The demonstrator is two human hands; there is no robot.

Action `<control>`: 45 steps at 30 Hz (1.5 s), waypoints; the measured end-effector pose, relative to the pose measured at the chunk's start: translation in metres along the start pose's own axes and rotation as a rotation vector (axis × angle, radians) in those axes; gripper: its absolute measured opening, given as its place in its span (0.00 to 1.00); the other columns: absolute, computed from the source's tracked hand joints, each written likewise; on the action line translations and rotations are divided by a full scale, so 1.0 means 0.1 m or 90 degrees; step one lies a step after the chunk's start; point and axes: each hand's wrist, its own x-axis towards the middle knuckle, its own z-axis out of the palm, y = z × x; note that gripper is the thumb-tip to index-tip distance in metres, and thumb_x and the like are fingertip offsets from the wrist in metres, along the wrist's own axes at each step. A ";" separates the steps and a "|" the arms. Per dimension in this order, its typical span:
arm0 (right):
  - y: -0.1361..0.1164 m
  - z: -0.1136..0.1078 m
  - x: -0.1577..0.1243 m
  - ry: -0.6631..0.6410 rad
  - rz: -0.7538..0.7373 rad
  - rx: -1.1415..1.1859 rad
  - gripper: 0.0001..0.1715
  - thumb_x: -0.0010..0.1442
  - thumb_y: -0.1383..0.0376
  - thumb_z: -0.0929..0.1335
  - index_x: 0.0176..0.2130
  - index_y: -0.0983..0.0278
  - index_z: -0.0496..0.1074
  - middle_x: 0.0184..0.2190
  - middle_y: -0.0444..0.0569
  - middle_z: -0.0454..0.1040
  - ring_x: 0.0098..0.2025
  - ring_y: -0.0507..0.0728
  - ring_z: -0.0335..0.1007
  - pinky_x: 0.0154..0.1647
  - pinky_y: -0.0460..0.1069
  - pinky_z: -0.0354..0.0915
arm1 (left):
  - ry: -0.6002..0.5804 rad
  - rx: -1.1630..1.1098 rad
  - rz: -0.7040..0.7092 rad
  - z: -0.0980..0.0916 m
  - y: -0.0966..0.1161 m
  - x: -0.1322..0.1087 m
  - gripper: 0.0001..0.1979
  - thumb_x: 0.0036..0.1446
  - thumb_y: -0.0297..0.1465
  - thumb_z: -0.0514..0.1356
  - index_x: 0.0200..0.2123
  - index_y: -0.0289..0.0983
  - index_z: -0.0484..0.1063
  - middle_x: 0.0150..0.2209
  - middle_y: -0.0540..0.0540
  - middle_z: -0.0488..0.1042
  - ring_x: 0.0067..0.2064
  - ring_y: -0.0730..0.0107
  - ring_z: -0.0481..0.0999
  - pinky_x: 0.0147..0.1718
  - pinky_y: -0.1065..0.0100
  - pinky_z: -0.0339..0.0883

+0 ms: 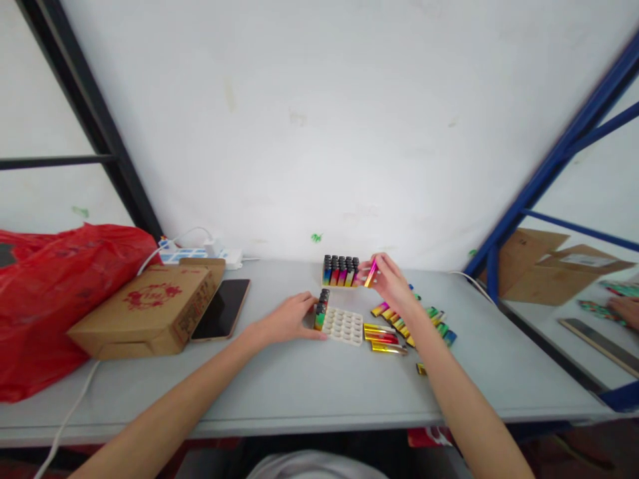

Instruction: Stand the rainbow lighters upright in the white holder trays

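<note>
My right hand (388,278) is closed on a shiny pink-and-yellow lighter (371,273), held tilted above the table. Below and to its left lies a white tray (344,326) with rows of round holes. A row of lighters (321,311) with black tops stands upright along the tray's left side. My left hand (294,318) grips the tray at that side, thumb at the near corner and fingers by the standing lighters. Behind it, a second tray is packed with upright lighters (341,271). Loose metallic lighters (384,338) lie right of the tray, several more partly hidden under my right forearm.
On the left are a cardboard box (144,309), a dark tablet or phone (222,309), a red plastic bag (64,299) and a white power strip (200,255). Blue shelf posts (544,169) rise on the right. Beyond them are an open carton (539,266) and another person's hand (626,309).
</note>
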 end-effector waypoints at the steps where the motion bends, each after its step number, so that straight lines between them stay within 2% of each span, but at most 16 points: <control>1: 0.04 0.06 -0.05 -0.032 0.026 0.001 0.27 0.61 0.38 0.69 0.40 0.56 0.63 0.28 0.41 0.73 0.26 0.53 0.69 0.27 0.49 0.68 | -0.005 0.003 -0.005 -0.01 0.01 0.00 0.36 0.50 0.61 0.68 0.47 0.36 0.73 0.44 0.40 0.74 0.46 0.50 0.76 0.46 0.55 0.70; 3: 0.12 0.15 -0.12 -0.070 0.068 -0.009 0.27 0.61 0.38 0.69 0.40 0.56 0.62 0.21 0.35 0.64 0.19 0.50 0.57 0.20 0.46 0.58 | -0.010 0.007 -0.010 -0.02 0.03 0.00 0.36 0.50 0.60 0.68 0.48 0.36 0.73 0.45 0.40 0.75 0.46 0.50 0.76 0.47 0.56 0.70; 5: 0.18 0.20 -0.17 -0.076 0.088 -0.035 0.28 0.61 0.37 0.70 0.39 0.56 0.63 0.19 0.32 0.55 0.17 0.48 0.44 0.17 0.44 0.47 | -0.008 0.005 -0.008 -0.02 0.02 0.00 0.36 0.50 0.60 0.68 0.49 0.37 0.73 0.45 0.41 0.75 0.47 0.51 0.76 0.48 0.56 0.70; 7: 0.23 0.22 -0.20 -0.048 0.076 -0.074 0.29 0.60 0.37 0.70 0.38 0.57 0.64 0.20 0.32 0.51 0.18 0.48 0.42 0.17 0.44 0.44 | -0.003 0.001 -0.004 -0.01 0.01 0.00 0.37 0.50 0.61 0.68 0.49 0.38 0.73 0.45 0.41 0.75 0.46 0.51 0.76 0.47 0.57 0.69; 11: 0.32 0.27 -0.25 0.069 -0.020 -0.231 0.33 0.63 0.36 0.66 0.27 0.59 0.60 0.20 0.37 0.55 0.21 0.50 0.49 0.21 0.46 0.49 | -0.004 -0.008 0.002 0.00 -0.02 0.00 0.38 0.49 0.62 0.67 0.48 0.37 0.74 0.44 0.41 0.75 0.46 0.50 0.76 0.46 0.57 0.69; 13: 0.35 0.30 -0.29 0.097 -0.053 -0.319 0.35 0.65 0.37 0.65 0.23 0.59 0.58 0.19 0.39 0.55 0.23 0.51 0.51 0.23 0.47 0.49 | -0.003 -0.012 -0.001 0.00 -0.01 0.00 0.38 0.49 0.62 0.67 0.48 0.36 0.74 0.44 0.41 0.75 0.45 0.50 0.76 0.46 0.57 0.69; 17: 0.39 0.36 -0.34 0.102 -0.088 -0.403 0.32 0.64 0.42 0.64 0.20 0.59 0.56 0.17 0.39 0.54 0.23 0.51 0.49 0.25 0.48 0.47 | 0.001 -0.015 -0.003 -0.02 0.02 0.00 0.37 0.49 0.62 0.67 0.47 0.36 0.75 0.43 0.41 0.75 0.44 0.50 0.76 0.45 0.57 0.70; 25: 0.44 0.36 -0.35 0.114 -0.121 -0.433 0.26 0.63 0.49 0.63 0.21 0.59 0.55 0.16 0.38 0.55 0.22 0.50 0.50 0.26 0.49 0.46 | -0.010 0.012 -0.001 -0.02 0.02 0.00 0.39 0.51 0.61 0.67 0.51 0.35 0.74 0.46 0.39 0.76 0.47 0.48 0.77 0.49 0.55 0.70; 30: 0.38 0.38 -0.37 0.081 -0.111 -0.452 0.26 0.69 0.47 0.63 0.26 0.59 0.60 0.18 0.39 0.61 0.23 0.52 0.56 0.27 0.49 0.51 | -0.002 0.011 -0.001 -0.03 0.03 0.00 0.39 0.50 0.62 0.67 0.51 0.36 0.74 0.46 0.40 0.76 0.48 0.48 0.77 0.50 0.55 0.70; 34: 0.37 0.37 -0.35 -0.024 -0.097 -0.439 0.22 0.73 0.47 0.60 0.35 0.59 0.64 0.25 0.42 0.69 0.27 0.54 0.65 0.30 0.49 0.59 | -0.001 0.014 -0.002 -0.03 0.03 0.00 0.39 0.50 0.62 0.66 0.51 0.35 0.74 0.47 0.39 0.76 0.48 0.48 0.77 0.50 0.55 0.70; 37: 0.39 0.35 -0.33 -0.064 -0.153 -0.468 0.23 0.74 0.47 0.60 0.33 0.59 0.63 0.31 0.46 0.72 0.33 0.56 0.69 0.35 0.49 0.64 | 0.003 0.014 0.000 -0.02 0.02 -0.01 0.39 0.50 0.62 0.66 0.50 0.35 0.74 0.47 0.39 0.76 0.48 0.48 0.77 0.49 0.56 0.71; 39: 0.40 0.33 -0.33 -0.076 -0.176 -0.525 0.25 0.74 0.47 0.60 0.30 0.59 0.62 0.30 0.46 0.71 0.33 0.56 0.68 0.36 0.50 0.64 | 0.002 0.018 -0.002 -0.02 0.02 -0.01 0.39 0.50 0.62 0.66 0.49 0.35 0.74 0.46 0.39 0.76 0.47 0.48 0.77 0.48 0.56 0.71; 42: 0.41 0.32 -0.34 -0.097 -0.147 -0.572 0.26 0.74 0.48 0.60 0.29 0.59 0.61 0.25 0.44 0.71 0.29 0.56 0.66 0.34 0.50 0.62 | -0.001 0.026 0.000 -0.03 0.04 -0.01 0.38 0.51 0.62 0.66 0.49 0.36 0.74 0.46 0.40 0.76 0.47 0.49 0.77 0.49 0.56 0.70; 45: 0.43 0.31 -0.34 -0.110 -0.143 -0.575 0.25 0.75 0.49 0.60 0.30 0.59 0.63 0.27 0.46 0.75 0.30 0.56 0.69 0.36 0.50 0.62 | -0.007 0.039 -0.002 -0.04 0.06 -0.01 0.37 0.52 0.61 0.66 0.49 0.35 0.74 0.46 0.39 0.76 0.47 0.49 0.77 0.49 0.56 0.70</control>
